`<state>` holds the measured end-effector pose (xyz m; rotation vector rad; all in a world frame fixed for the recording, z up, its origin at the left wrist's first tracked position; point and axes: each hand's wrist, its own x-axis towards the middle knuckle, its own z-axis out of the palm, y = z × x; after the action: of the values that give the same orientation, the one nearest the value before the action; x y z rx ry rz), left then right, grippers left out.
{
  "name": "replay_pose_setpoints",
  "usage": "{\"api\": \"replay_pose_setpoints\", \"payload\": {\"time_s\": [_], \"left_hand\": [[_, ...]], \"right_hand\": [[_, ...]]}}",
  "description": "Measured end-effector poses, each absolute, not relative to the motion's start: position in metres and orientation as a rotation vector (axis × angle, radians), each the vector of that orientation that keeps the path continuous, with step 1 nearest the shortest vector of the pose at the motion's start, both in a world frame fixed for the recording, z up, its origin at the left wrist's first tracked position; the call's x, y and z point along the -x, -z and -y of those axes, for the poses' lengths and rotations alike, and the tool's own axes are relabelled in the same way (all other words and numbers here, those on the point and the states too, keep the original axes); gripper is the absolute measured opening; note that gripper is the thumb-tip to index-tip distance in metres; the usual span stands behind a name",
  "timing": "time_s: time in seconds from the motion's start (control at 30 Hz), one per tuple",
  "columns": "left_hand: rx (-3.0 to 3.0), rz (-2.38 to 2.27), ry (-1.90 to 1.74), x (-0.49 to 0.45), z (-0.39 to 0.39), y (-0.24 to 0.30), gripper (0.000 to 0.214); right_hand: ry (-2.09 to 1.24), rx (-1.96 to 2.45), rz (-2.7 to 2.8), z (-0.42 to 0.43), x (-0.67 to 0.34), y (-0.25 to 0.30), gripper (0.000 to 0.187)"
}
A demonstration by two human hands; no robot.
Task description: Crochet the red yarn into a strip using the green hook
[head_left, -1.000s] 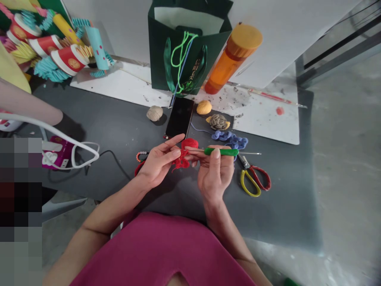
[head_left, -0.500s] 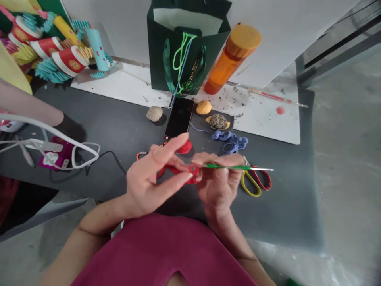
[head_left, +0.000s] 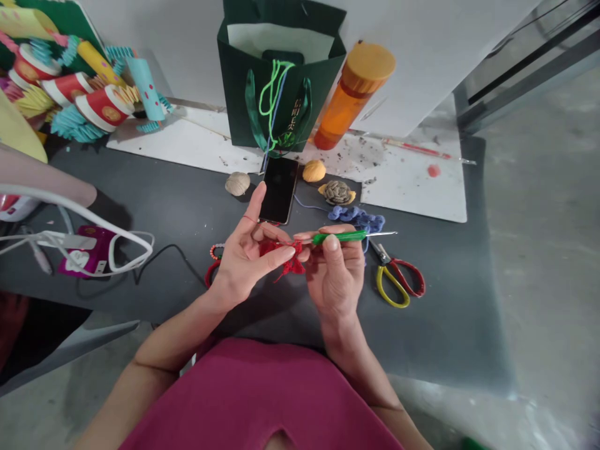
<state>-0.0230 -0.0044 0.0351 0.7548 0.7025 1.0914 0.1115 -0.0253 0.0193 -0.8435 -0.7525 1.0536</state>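
"Head view: what do you see at the left hand (head_left: 241, 259)?"

"From my station I see its thumb and fingers pinching the red yarn (head_left: 293, 265), while the index finger stands raised, apart from the others, with a thin red strand across it."

"And the right hand (head_left: 338, 269)?"

"I see its thumb pressing the green hook (head_left: 344, 237) against the fingers. The hook lies nearly level: its left end meets the red yarn, and its bare metal end sticks out past the fingers to the right. I can't tell whether it passes through a loop."

"Where exactly is the red yarn?"

"Between the two hands, held up over the table (head_left: 445, 325). Part of it hangs just below the left thumb tip; the left fingers hide some."

"What lies around the fingers?"

"In my view the left index fingertip overlaps the edge of the phone (head_left: 281, 190); I can't tell if they touch. Left of that fingertip is the beige ball (head_left: 237, 184). Ahead of the right fingers I have the blue yarn (head_left: 359, 219), then the grey flower (head_left: 338, 192), then the yellow ball (head_left: 314, 170). The scissors (head_left: 396, 281) lie just right of the right hand."

"Farther out?"

"The bag (head_left: 234, 94) and bottle (head_left: 352, 97) stand well beyond all the fingers."
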Motion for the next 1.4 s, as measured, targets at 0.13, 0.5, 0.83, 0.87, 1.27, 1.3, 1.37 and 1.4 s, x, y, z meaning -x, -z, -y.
{"api": "replay_pose_setpoints", "payload": {"time_s": [0.13,0.5,0.83,0.87,1.27,1.3,1.37,1.4], "left_hand": [[-0.762,-0.779,-1.217,0.020,0.007,-0.031,0.121],[-0.558,-0.675,-1.069,0.018,0.006,-0.023,0.120],[-0.475,-0.646,-1.021,0.018,0.007,-0.020,0.126],[-0.454,-0.639,-0.999,0.018,0.007,-0.021,0.123],[-0.399,-0.650,-0.969,0.024,0.005,-0.019,0.117],[-0.404,-0.649,-0.969,0.024,0.005,-0.018,0.115],[-0.417,-0.649,-0.964,0.025,0.005,-0.017,0.110],[-0.421,-0.647,-0.958,0.026,0.004,-0.016,0.107]], "right_hand": [[-0.810,0.944,0.874,0.030,-0.112,-0.015,0.006],[-0.667,0.935,0.955,0.030,-0.103,-0.007,0.008],[-0.326,0.987,1.264,0.032,-0.108,-0.004,0.028],[-0.355,0.984,1.215,0.033,-0.106,-0.003,0.026],[-0.541,1.174,0.956,0.042,-0.109,0.003,0.009],[-0.558,1.165,0.955,0.042,-0.109,0.002,0.009],[-0.585,1.151,0.943,0.041,-0.109,0.000,0.010],[-0.599,1.145,0.932,0.040,-0.109,0.000,0.010]]}}
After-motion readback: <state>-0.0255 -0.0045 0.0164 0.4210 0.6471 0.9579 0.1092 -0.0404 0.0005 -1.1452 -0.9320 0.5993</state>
